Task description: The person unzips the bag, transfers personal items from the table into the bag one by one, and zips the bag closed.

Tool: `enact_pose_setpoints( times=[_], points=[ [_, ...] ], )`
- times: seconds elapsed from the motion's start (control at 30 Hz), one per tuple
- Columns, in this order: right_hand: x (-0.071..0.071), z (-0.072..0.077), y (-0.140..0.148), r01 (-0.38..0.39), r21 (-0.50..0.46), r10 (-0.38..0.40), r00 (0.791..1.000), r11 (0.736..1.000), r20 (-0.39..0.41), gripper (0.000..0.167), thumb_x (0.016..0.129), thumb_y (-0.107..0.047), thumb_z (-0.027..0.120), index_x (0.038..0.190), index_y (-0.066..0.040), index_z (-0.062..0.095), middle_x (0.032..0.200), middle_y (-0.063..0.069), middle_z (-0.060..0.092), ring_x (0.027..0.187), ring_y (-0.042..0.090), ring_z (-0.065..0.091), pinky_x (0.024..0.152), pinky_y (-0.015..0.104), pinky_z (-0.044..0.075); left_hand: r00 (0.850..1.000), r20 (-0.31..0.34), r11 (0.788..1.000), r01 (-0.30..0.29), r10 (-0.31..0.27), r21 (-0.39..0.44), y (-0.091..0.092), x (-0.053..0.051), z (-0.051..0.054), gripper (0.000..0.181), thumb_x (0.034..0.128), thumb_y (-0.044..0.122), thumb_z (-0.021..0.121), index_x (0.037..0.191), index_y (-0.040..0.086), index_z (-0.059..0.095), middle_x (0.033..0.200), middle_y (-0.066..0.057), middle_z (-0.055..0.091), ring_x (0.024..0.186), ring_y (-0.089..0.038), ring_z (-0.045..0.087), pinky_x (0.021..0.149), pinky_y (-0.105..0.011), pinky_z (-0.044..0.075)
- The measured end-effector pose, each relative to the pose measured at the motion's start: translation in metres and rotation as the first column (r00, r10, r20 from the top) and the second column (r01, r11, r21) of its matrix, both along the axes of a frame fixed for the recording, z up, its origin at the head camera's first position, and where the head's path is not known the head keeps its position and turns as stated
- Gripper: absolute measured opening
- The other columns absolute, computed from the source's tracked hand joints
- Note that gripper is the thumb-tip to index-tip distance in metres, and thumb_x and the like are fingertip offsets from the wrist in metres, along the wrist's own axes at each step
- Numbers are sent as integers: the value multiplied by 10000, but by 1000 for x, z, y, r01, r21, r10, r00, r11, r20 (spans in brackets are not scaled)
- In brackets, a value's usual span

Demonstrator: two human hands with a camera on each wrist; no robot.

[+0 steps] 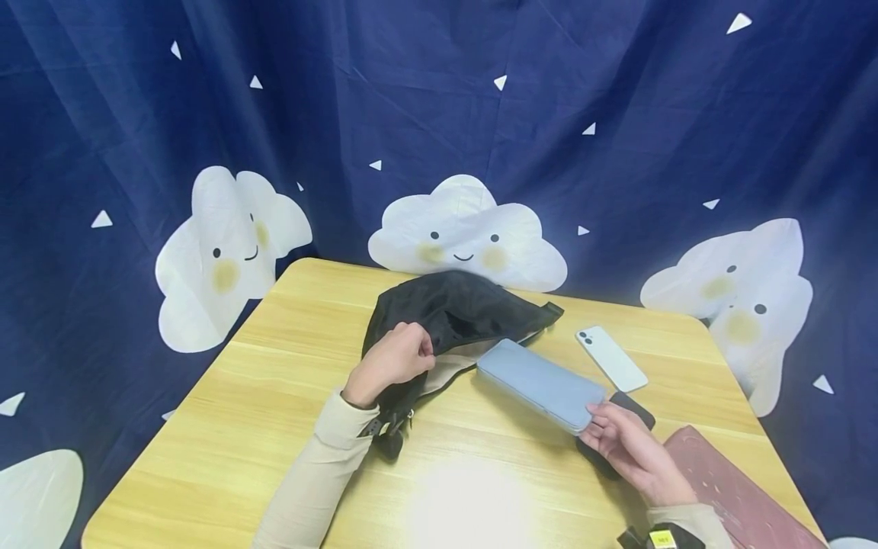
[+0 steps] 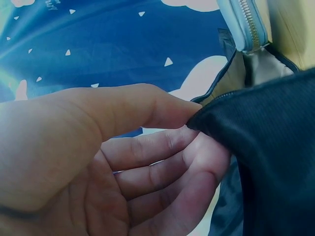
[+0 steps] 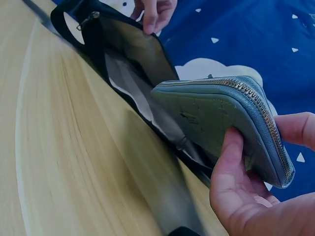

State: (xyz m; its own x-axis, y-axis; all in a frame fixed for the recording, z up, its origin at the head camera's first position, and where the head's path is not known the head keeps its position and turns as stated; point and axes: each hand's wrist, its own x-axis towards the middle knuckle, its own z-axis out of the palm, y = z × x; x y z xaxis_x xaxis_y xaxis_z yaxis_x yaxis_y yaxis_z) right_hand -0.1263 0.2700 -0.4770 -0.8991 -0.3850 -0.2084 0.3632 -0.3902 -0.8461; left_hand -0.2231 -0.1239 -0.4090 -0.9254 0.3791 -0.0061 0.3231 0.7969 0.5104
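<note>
A black fabric bag with a pale lining lies at the far middle of the table, its zipped mouth held apart. My left hand pinches the edge of that mouth between thumb and fingers, seen closely in the left wrist view, where the bag's dark cloth hangs from the grip. In my right hand is a light blue zip wallet, gripped at its near end. The right wrist view has the wallet tilted, its far end at the bag's opening and its zipper closed.
A pale phone lies right of the wallet, lenses up. Partly hidden under my right hand is a black object. A dusky red flat item rests at the table's right edge. Behind the table hangs a blue curtain.
</note>
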Motion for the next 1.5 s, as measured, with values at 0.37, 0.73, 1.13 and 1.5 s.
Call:
enact_pose_setpoints(
  times=[0.37, 0.73, 1.13, 1.5],
  points=[
    [-8, 1, -18, -7, 9, 7, 1000, 1000, 2, 319, 1058, -17, 393, 1161, -156, 661, 1117, -10, 766, 1071, 121, 724, 958, 291, 567, 1000, -12, 1000, 8, -8, 4, -1, 0, 0, 181, 847, 113, 708, 679, 176, 689, 620, 63, 618, 588, -126, 574, 575, -272, 459],
    [-18, 0, -39, 25, 21, -25, 1000, 999, -3, 323, 1048, 1, 411, 1148, -155, 676, 1107, -7, 770, 1069, 120, 731, 960, 294, 568, 1000, -22, 1000, 1, -1, 2, -1, 1, 3, 196, 846, 106, 706, 665, 178, 683, 629, 62, 622, 597, -128, 579, 581, -270, 461],
    [-27, -9, -60, 58, 45, -58, 998, 997, -1, 322, 1033, 11, 424, 1088, -165, 688, 1068, -28, 780, 1048, 111, 739, 957, 288, 568, 1000, -24, 1000, 5, -6, -4, 1, 1, 1, 187, 857, 117, 721, 680, 171, 698, 649, 61, 637, 607, -124, 589, 588, -267, 472],
    [-31, -15, -81, 140, 83, -144, 988, 987, 49, 252, 1008, 6, 457, 1202, -99, 579, 1037, -35, 765, 1014, 108, 738, 941, 286, 571, 1000, -23, 1000, 5, -5, -7, 2, 1, 1, 177, 856, 116, 726, 689, 168, 698, 662, 55, 641, 610, -125, 589, 594, -273, 477]
  ],
)
